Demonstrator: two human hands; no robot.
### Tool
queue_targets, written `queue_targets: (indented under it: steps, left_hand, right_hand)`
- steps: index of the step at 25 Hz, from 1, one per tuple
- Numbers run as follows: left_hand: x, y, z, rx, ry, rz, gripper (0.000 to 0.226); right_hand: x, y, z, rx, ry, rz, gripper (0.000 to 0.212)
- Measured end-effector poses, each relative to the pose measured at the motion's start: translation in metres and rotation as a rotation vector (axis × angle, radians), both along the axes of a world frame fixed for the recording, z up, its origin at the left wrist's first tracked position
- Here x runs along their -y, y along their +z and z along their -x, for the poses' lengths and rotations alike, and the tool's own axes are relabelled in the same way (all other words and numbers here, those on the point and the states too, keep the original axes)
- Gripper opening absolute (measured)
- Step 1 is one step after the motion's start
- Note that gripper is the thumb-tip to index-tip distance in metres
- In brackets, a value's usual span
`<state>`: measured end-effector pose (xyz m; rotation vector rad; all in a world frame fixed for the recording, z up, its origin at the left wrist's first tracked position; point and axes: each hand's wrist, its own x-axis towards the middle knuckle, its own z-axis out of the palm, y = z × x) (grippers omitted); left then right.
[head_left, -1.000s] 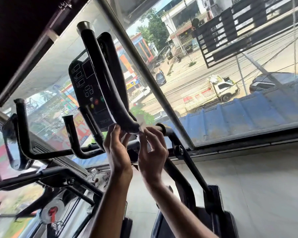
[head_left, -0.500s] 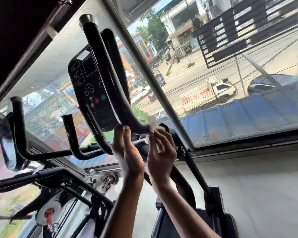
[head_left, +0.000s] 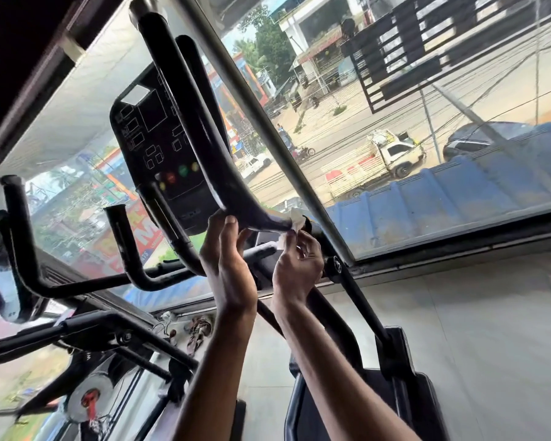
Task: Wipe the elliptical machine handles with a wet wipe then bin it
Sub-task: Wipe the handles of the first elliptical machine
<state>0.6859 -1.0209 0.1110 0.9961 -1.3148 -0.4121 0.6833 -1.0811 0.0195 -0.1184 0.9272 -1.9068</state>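
Wipe (head_left: 295, 218), seen from the head camera, is small, white and crumpled. The right hand (head_left: 296, 268) pinches it in curled fingers (head_left: 306, 243) against the lower bend of the black handle (head_left: 204, 138). It looks light, limp and damp, likely to bunch or tear, so a folded wad is the best hold. The left hand (head_left: 228, 272) reaches up to the same bend; whether its fingers wrap it cannot be told. Console (head_left: 159, 148) markings are unreadable. A red banner (head_left: 134, 246) outside shows perhaps an M.
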Motion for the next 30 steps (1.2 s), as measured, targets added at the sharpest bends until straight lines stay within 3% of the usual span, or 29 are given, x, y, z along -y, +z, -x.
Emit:
queue_targets:
  steps: [4,8,11,20,24,27,30]
  left_hand:
    - [0.001,0.002,-0.004,0.007,-0.022,-0.029,0.032]
    - [-0.003,0.008,-0.013,0.013,-0.122,-0.097,0.017]
    - [-0.004,0.011,-0.019,0.015,-0.186,-0.125,0.018]
    - [-0.005,0.014,-0.026,0.061,-0.185,-0.178,0.019]
    - [-0.003,0.018,-0.035,0.127,-0.223,-0.205,0.024]
    - [-0.006,0.023,-0.036,0.103,-0.248,-0.255,0.032]
    - [-0.005,0.022,-0.038,0.126,-0.259,-0.242,0.031]
  right_hand:
    - [0.033,-0.02,0.001,0.159,0.117,-0.215,0.014]
    - [0.051,-0.031,-0.002,0.145,0.146,-0.252,0.015]
    - [0.034,-0.02,0.001,0.152,0.099,-0.182,0.019]
    - [-0.059,0.047,0.016,-0.047,-0.097,0.289,0.01]
    - [-0.066,0.063,0.018,-0.41,-0.356,0.466,0.009]
    - [-0.062,0.054,0.018,-0.694,-0.497,0.481,0.011]
    - [-0.058,0.061,0.026,-0.857,-0.636,0.479,0.01]
